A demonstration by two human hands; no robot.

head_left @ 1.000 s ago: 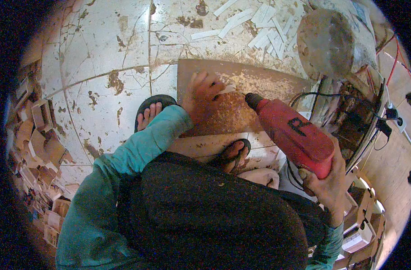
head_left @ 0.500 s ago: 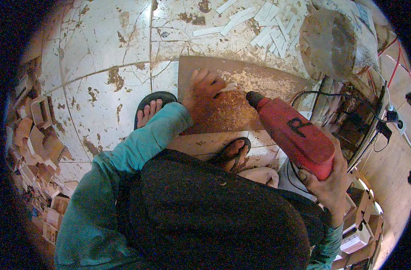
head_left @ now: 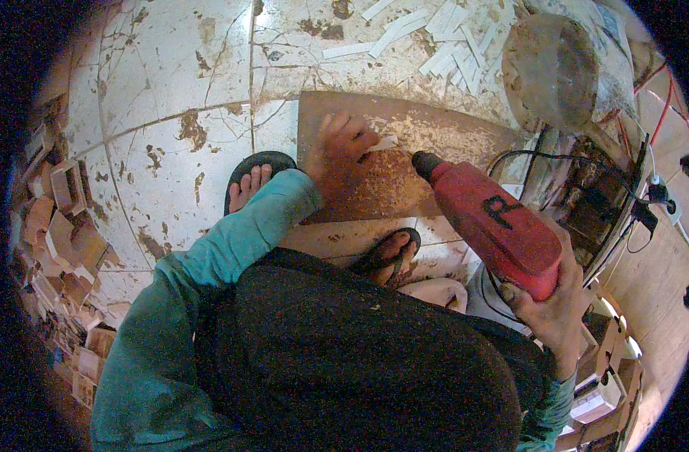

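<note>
A red power drill [head_left: 499,226] with a dark chuck points up and left from my right hand [head_left: 552,305], which is wrapped round its rear grip. Its tip hangs over a brown board [head_left: 473,135] strewn with pale shavings. My left hand [head_left: 343,143] is closed over the board's left part, pinching the end of a thin pale strip [head_left: 386,142]. That strip reaches toward the chuck, a short gap from it. Whether a bit sits in the chuck is too blurred to tell.
Several pale flat strips [head_left: 450,45] lie scattered on the stained tile floor beyond the board. A round brown disc [head_left: 552,71] stands at the far right, with black cables and a plug [head_left: 657,194] below it. Small wooden boxes [head_left: 69,188] are heaped along the left.
Almost nothing differs. The drill and both hands keep nearly the same places.
</note>
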